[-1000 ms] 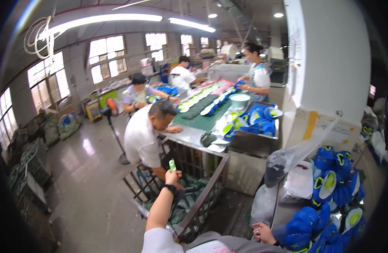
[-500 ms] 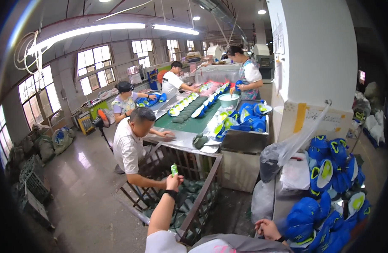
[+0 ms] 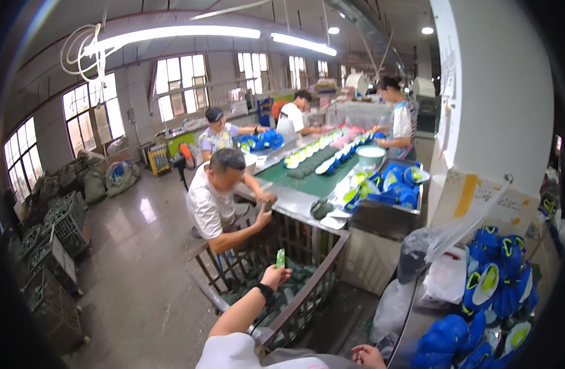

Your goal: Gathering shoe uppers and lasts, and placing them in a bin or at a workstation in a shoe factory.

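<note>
My left hand (image 3: 273, 278) reaches forward over a metal-barred cage (image 3: 324, 269), a black band on its wrist. Upright between its thumb and fingers is a small green-and-white packet (image 3: 280, 258). Grey-green pieces (image 3: 293, 281), shaped like shoe lasts, fill the cage below. My right hand (image 3: 367, 355) is low, close to my body, beside the side table; its fingers are curled, and whatever they may hold is hidden. Near it on that table lie blue shoe uppers (image 3: 439, 338) with white and lime insides.
A person in a white shirt (image 3: 205, 203) sits beyond the cage, holding a grey-green piece. Three other people work around a green conveyor table (image 3: 298, 180) with rows of shoe parts. A blue-filled metal bin (image 3: 387, 215), plastic bags (image 3: 393, 307) and a pillar (image 3: 488, 92) stand right.
The view has swung left, so the scene sits further right. My left hand still holds the packet out. The seated person has lifted a hand from the cage and brought both hands together around a piece.
</note>
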A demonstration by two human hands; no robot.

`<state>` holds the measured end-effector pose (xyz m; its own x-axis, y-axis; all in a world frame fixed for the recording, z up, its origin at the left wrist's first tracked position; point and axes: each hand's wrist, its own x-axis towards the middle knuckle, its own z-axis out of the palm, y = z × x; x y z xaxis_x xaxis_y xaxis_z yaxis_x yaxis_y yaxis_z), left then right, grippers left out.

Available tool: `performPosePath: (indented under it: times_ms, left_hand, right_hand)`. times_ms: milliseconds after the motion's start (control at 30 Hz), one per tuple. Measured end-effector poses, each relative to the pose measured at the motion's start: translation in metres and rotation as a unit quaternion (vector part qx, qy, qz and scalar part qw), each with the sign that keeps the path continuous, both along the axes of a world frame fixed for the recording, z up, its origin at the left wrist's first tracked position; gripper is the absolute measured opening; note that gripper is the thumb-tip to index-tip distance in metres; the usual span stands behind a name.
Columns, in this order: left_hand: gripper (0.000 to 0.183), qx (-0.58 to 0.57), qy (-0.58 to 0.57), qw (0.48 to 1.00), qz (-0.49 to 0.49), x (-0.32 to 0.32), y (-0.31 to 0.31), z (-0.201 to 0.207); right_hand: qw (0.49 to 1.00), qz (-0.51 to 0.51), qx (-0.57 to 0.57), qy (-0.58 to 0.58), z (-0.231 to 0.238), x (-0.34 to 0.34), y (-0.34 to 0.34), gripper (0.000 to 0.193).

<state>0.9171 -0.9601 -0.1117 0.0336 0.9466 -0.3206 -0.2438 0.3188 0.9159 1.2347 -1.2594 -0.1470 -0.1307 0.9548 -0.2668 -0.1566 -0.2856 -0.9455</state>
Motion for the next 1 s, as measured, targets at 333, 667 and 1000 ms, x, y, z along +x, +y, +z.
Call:
performPosePath:
  times_ms: [333, 667, 1000]
  left_hand:
    - [0.019, 0.037, -0.095, 0.993, -0.066, 0.022, -0.003, -0.003]
    - [0.014, 0.017, -0.137, 0.985, -0.104, -0.024, -0.046, -0.023]
    - [0.01, 0.007, -0.112, 0.953, -0.281, 0.014, -0.071, -0.03]
  right_hand:
    - [0.964, -0.256, -0.016, -0.068, 0.03, 0.011, 0.0, 0.012]
    - [0.986, -0.11, -0.122, -0.034, 0.017, -0.129, 0.014, 0.012]
    - [0.954, -0.225, -0.2, 0.002, 0.006, -0.138, -0.075, 0.028]
